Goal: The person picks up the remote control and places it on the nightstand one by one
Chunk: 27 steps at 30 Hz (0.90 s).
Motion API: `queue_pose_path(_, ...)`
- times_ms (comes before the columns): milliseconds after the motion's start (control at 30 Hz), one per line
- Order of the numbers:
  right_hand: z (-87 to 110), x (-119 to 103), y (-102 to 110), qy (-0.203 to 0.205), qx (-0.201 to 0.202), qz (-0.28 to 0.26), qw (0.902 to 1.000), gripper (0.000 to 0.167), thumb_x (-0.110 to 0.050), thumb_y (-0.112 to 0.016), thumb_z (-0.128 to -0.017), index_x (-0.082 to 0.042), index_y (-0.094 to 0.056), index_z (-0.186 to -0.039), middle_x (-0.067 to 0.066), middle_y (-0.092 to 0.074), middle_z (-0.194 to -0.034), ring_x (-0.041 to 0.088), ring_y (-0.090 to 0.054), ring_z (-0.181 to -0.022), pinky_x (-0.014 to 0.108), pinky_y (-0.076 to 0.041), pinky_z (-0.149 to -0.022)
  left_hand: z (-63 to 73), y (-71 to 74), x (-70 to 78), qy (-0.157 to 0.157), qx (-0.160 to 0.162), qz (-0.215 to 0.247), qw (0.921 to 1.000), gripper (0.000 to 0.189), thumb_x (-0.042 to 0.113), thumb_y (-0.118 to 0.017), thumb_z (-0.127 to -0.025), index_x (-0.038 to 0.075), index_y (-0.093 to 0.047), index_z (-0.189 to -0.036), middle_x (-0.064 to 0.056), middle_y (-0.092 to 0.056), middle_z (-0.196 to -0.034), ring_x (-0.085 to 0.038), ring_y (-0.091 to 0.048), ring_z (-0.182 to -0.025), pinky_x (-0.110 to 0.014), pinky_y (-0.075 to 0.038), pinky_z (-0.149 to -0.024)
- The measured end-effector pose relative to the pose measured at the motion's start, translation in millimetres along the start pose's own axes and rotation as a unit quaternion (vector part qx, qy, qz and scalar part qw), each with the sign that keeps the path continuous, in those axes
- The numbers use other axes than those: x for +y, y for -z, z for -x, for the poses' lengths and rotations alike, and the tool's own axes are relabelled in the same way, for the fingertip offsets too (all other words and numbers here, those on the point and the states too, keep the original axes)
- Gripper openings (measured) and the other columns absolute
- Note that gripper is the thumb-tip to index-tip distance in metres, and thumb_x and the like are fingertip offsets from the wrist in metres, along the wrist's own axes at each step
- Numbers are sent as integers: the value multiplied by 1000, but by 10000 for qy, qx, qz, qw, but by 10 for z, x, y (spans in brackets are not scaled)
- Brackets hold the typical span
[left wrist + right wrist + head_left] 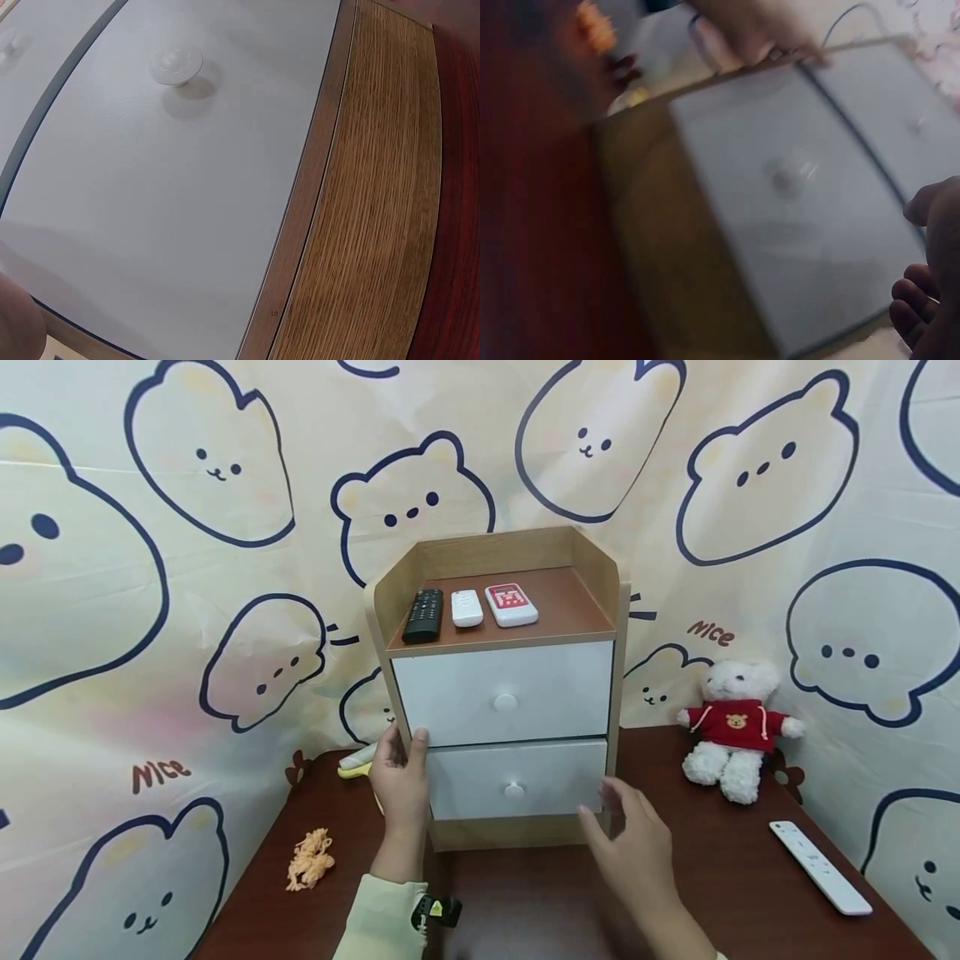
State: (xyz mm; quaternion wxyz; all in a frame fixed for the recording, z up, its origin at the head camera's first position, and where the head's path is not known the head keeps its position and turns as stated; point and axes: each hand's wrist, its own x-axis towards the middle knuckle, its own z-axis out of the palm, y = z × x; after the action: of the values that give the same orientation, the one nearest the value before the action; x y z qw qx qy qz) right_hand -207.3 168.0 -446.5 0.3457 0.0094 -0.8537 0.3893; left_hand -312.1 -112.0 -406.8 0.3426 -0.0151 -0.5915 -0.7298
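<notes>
A small wooden cabinet [508, 835] stands on the dark red-brown table. Its front has a white upper drawer [457, 702] and a white lower drawer [472, 785], each with a round white knob, both pushed in. My left hand [401, 781] rests against the cabinet's left side, thumb at the front edge. In the left wrist view only a fingertip [19, 319] shows at the corner. Beside the lower right edge is my right hand [633, 839], thumb and fingers spread, holding nothing. The right wrist view is blurred; there the right hand [937, 277] appears near the drawer fronts.
On the cabinet's top shelf lie a black remote [423, 616], a small white remote [467, 608] and a white device with a red face [512, 604]. A teddy bear [735, 727] and a long white remote [821, 867] are at right. An orange tangled clump [310, 860] lies left.
</notes>
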Motion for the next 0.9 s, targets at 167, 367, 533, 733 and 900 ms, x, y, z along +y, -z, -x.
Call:
queue_pose_path(167,214,456,86,-263,-293,604,9974,47,-25,-86,-96,-7,-69,-136,6,-76,-119,24,-72,-105,44,-59,-85,11,15,-30,34,-15,19,10000,49,26,-82,-101,9,-69,-144,-11,-71,-140,-16,-65,-128,-18,-53,-101)
queue_pose_path(367,283,968,402,-948,-779,1189,9853,52,-29,-84,-97,0,-68,-137,17,-75,-120,31,-73,-103,47,-60,-86,10,21,-50,-5,-46,22,10000,48,26,-83,-100,10,-69,-143,-10,-71,-140,-16,-65,-128,-19,-53,-102)
queue_pose_path(533,212,1348,662,-1687,-868,1599,9687,57,-30,-81,-98,7,-64,-136,27,-73,-117,38,-74,-100,56,-59,-86,3,32,-42,19,-61,-8,10000,48,28,-82,-100,11,-69,-144,-10,-71,-140,-17,-65,-128,-18,-53,-101)
queue_pose_path(733,117,1719,952,-2390,-793,1909,9488,63,-31,-79,-98,15,-59,-136,35,-69,-117,45,-71,-100,59,-54,-84,1,42,-24,35,-85,4,10000,49,29,-82,-101,11,-68,-145,-10,-71,-142,-16,-65,-129,-17,-53,-101)
queue_pose_path(900,76,1947,1235,-3014,-973,2323,9196,73,-33,-77,-98,18,-49,-142,43,-56,-132,58,-54,-120,69,-44,-101,-1,35,-17,-13,-107,43,9999,49,28,-82,-101,10,-69,-144,-10,-71,-142,-17,-65,-130,-18,-53,-102)
